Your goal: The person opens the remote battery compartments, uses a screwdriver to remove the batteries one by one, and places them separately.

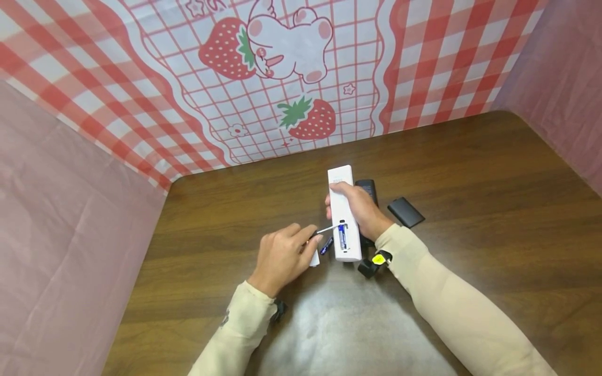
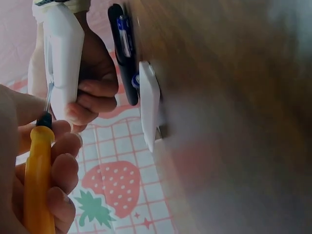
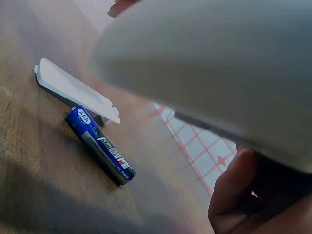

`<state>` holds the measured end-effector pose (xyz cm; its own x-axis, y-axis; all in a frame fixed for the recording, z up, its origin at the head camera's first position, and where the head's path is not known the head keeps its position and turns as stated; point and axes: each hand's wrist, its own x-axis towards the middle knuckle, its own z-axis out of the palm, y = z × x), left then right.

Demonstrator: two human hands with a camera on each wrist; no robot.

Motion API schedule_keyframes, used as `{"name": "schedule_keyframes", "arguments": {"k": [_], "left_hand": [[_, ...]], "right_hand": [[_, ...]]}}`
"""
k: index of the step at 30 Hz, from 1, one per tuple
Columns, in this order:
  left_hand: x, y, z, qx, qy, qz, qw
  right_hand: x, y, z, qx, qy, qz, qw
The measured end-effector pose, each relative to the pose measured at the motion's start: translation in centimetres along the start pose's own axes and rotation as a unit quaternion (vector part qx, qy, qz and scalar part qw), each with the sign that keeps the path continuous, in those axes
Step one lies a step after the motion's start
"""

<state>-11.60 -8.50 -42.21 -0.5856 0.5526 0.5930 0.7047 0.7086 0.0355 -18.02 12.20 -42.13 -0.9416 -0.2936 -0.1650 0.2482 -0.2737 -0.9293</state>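
My right hand (image 1: pixel 364 209) grips a white remote control (image 1: pixel 340 203), its back turned up with the thumb lying across it. A blue battery (image 1: pixel 342 238) lies in the remote's uncovered compartment. In my left hand (image 1: pixel 282 256) is a screwdriver with a yellow handle (image 2: pixel 39 180). Its metal shaft reaches to the upper end of the compartment; whether the tip touches the battery I cannot tell. On the table beside the remote rests a loose blue AAA battery (image 3: pixel 100 146). Close to it is a white battery cover (image 3: pixel 75 87), partly hidden by my left hand in the head view.
Behind my right hand lies a black remote (image 1: pixel 366 187), mostly covered. To its right is a flat black cover (image 1: pixel 406 211) on the wooden table (image 1: pixel 494 209). A patterned cloth (image 1: pixel 310 52) hangs along the table's far edge. A black strap with a yellow piece (image 1: pixel 378 259) sits on my right wrist.
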Motion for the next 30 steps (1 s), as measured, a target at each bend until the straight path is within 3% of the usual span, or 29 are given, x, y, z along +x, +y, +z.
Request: {"name": "schedule_keyframes", "arguments": {"k": [11, 17, 23, 30], "left_hand": [[0.6, -0.8, -0.1, 0.018, -0.001, 0.042, 0.9990], [0.9, -1.2, -0.2, 0.021, -0.017, 0.055, 0.9981], [0.9, -1.2, -0.4, 0.015, -0.041, 0.051, 0.9977], [0.8, -1.2, -0.3, -0.003, -0.046, 0.032, 0.9984]], "right_hand": [[-0.1, 0.2, 0.3, -0.023, -0.009, 0.012, 0.9996], [-0.2, 0.3, 0.6, -0.020, -0.008, 0.016, 0.9996], [-0.2, 0.5, 0.6, -0.024, -0.017, 0.022, 0.9993], [-0.2, 0.6, 0.6, -0.028, -0.015, 0.011, 0.9994]]}}
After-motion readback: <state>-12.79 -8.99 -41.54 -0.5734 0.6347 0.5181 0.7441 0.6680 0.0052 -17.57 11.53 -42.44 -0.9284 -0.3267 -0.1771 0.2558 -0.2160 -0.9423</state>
